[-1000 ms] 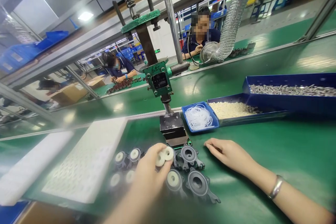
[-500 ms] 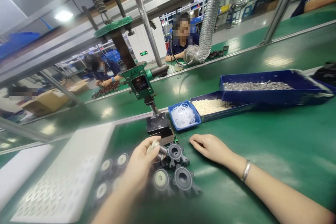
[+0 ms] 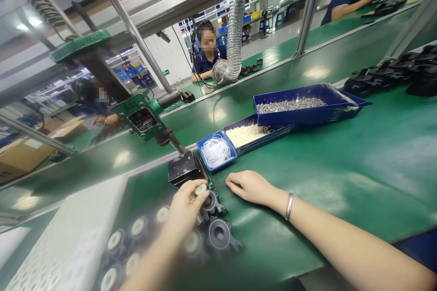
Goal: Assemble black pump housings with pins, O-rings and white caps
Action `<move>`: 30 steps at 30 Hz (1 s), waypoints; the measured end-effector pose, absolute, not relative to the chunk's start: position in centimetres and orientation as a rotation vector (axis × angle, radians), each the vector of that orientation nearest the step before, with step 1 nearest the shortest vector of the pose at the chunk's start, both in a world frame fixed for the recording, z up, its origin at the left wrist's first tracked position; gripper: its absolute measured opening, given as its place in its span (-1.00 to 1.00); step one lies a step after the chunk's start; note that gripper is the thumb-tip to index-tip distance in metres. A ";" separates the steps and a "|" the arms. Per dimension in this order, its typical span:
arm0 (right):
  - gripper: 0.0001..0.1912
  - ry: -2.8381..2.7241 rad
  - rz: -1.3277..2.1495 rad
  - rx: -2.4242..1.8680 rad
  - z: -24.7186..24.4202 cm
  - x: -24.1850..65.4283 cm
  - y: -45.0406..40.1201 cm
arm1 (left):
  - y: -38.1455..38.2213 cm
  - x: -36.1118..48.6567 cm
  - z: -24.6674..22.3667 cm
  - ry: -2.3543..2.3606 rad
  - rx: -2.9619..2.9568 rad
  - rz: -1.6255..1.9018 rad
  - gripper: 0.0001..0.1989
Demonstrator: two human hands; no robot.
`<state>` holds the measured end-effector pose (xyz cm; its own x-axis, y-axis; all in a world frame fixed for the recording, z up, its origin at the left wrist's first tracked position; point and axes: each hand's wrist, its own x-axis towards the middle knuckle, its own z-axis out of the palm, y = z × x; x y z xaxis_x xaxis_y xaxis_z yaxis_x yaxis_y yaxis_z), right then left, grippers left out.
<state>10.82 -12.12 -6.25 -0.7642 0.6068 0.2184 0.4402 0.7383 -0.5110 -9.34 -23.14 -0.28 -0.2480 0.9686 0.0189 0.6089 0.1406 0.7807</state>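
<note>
My left hand pinches a small cream-coloured round part between thumb and fingers. It is held right over the nearer edge of a dark grey housing with a round recess; whether they touch I cannot tell. Just below, a second grey housing lies with its round cavity facing up. Beside it, partly behind my left forearm, another housing carries a cream disc. My right hand rests on the green table to the right, its fingers curled in, with nothing visible in them.
A press with a black block stands just beyond my left hand. Blue trays hold white rings, cream pieces and metal pins. Several disc-topped housings and a white perforated board lie left. Co-workers sit opposite.
The view has swung right, so the bench appears shifted left. My left hand keeps the cream part, now over the housing; metal cylinders seen beside it earlier are hidden. My right hand stays on the table.
</note>
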 end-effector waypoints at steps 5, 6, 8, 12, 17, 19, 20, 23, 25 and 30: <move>-0.81 -2.588 0.602 -0.807 -6.2 10.9 -12.2 | -23.3 -9.2 -0.5 2.055 1.873 0.851 -0.76; -0.82 -2.590 0.600 -0.807 -6.1 10.9 -12.2 | -23.4 -9.2 -0.4 2.083 1.950 0.810 -0.73; -0.82 -2.593 0.603 -0.806 -6.1 10.9 -12.2 | -23.9 -9.0 0.2 2.120 2.059 0.725 -0.68; -0.84 -2.599 0.624 -0.798 -6.3 10.8 -12.1 | -25.6 -7.2 1.1 2.008 2.080 0.704 -0.72; -0.84 -2.592 0.626 -0.817 -6.4 10.7 -12.0 | -27.2 -4.6 -0.7 1.856 2.470 0.558 -0.68; -0.83 -2.587 0.623 -0.820 -6.4 10.8 -11.9 | -27.4 -4.3 -1.3 1.817 2.790 0.438 -0.64; -0.83 -2.584 0.622 -0.818 -6.4 10.8 -11.9 | -27.5 -4.3 -1.4 1.767 2.924 0.384 -0.63; -0.82 -2.576 0.626 -0.802 -6.6 10.9 -11.9 | -27.9 -4.3 -0.8 1.630 3.074 0.287 -0.65; -0.82 -2.570 0.631 -0.790 -6.9 10.9 -11.7 | -28.1 -4.2 -0.1 1.609 3.034 0.262 -0.62; -0.78 -2.560 0.635 -0.774 -7.5 10.8 -11.4 | -27.9 -3.7 0.9 1.528 2.930 0.099 -0.50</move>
<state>10.78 -11.40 -7.48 -0.7712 0.5931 0.2315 0.4161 0.7447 -0.5219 -3.74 -27.89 0.88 0.5739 0.8088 0.1283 0.8186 -0.5621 -0.1181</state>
